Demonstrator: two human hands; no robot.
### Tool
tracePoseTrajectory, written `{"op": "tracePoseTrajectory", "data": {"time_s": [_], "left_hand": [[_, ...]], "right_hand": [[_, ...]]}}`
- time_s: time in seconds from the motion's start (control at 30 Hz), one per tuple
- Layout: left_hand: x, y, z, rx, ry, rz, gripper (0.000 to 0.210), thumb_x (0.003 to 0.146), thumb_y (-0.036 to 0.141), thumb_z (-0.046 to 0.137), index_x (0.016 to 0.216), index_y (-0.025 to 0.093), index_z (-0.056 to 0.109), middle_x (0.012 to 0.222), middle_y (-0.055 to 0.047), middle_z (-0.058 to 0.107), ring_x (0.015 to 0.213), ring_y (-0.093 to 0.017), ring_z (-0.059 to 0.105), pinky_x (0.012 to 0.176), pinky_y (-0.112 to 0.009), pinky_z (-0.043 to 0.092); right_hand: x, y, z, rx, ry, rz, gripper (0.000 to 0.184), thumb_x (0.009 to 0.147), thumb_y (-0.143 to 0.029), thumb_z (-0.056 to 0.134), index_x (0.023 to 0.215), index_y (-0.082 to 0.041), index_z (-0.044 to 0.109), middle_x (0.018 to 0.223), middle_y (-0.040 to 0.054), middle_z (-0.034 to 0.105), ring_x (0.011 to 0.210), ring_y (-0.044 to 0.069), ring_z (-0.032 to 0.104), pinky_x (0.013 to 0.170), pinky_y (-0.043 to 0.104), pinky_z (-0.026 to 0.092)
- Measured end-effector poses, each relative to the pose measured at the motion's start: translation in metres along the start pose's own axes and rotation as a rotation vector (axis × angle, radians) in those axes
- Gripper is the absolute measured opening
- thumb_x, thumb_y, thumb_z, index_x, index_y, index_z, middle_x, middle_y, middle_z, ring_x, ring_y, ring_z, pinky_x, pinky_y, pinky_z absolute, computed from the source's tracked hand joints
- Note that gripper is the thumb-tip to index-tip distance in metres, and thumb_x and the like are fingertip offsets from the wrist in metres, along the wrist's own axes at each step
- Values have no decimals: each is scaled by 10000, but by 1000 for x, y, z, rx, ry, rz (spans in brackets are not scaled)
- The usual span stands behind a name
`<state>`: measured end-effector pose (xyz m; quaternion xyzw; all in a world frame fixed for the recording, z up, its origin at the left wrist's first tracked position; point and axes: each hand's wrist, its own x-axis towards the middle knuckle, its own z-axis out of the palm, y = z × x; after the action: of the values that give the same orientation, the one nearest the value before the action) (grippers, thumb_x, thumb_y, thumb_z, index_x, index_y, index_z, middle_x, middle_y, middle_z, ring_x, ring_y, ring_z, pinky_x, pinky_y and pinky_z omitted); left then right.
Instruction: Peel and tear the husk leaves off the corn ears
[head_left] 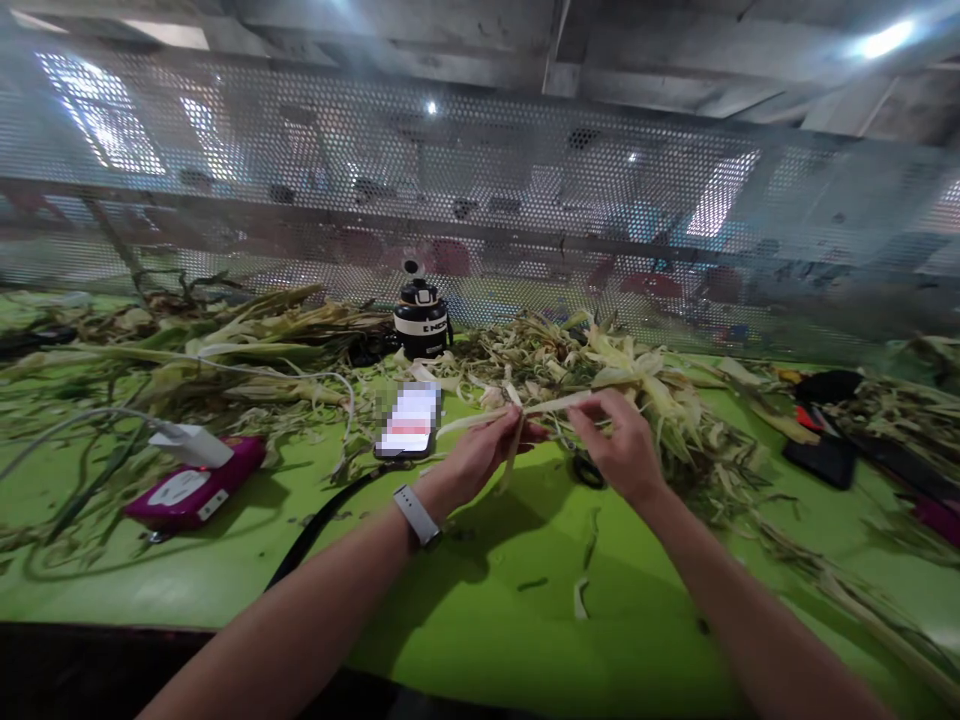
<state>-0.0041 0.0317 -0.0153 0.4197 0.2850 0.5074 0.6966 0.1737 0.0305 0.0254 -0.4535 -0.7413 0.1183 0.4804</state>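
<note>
A pale strip of husk [553,405] stretches taut between your hands above a green table [637,640]. Your left hand [480,455], a light watch band [415,512] on its wrist, pinches the strip where other strips cross; your right hand [622,440] grips its other end between thumb and fingers. Near your left hand lies a lit phone [410,420]. Beyond, a black bottle [421,342] stands between husk heaps [664,385], before a perforated screen [510,190].
</note>
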Motion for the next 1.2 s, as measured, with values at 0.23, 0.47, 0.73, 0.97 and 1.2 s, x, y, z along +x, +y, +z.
{"op": "tracePoseTrajectory", "data": {"time_s": [0.23,0.47,0.73,0.97,1.2], "left_hand": [[-6,-1,11,66,51,10,320,708,446,684,844,157,710,870,-73,724,880,-199,632,801,-302,474],[-8,-3,16,124,98,74,311,686,432,711,815,149,709,777,-56,719,791,-164,636,814,-285,473],[-5,-1,12,138,164,67,298,700,410,690,886,178,668,796,-45,700,835,-181,636,768,-291,491],[-7,4,11,435,61,102,293,756,438,616,870,169,645,705,-19,628,623,-121,554,521,-208,419],[-3,-3,15,462,-66,108,407,711,543,617,758,141,664,625,-29,623,507,-97,479,473,-213,384]], "right_hand": [[-22,-5,36,185,-492,161,178,791,-330,558,761,-182,651,736,39,647,666,178,543,636,288,401],[-21,2,39,278,-559,172,192,771,-257,497,596,-182,525,601,-12,512,588,130,448,569,253,364],[-19,-1,33,296,-641,172,234,766,-318,541,577,-181,533,573,-18,532,542,116,462,526,242,360],[-11,-10,20,443,-270,457,397,760,-502,578,976,-169,572,567,-21,611,324,75,414,322,202,288],[-9,-2,23,583,-160,448,352,694,-523,662,734,-175,621,572,-17,572,371,58,397,348,202,311]]}}
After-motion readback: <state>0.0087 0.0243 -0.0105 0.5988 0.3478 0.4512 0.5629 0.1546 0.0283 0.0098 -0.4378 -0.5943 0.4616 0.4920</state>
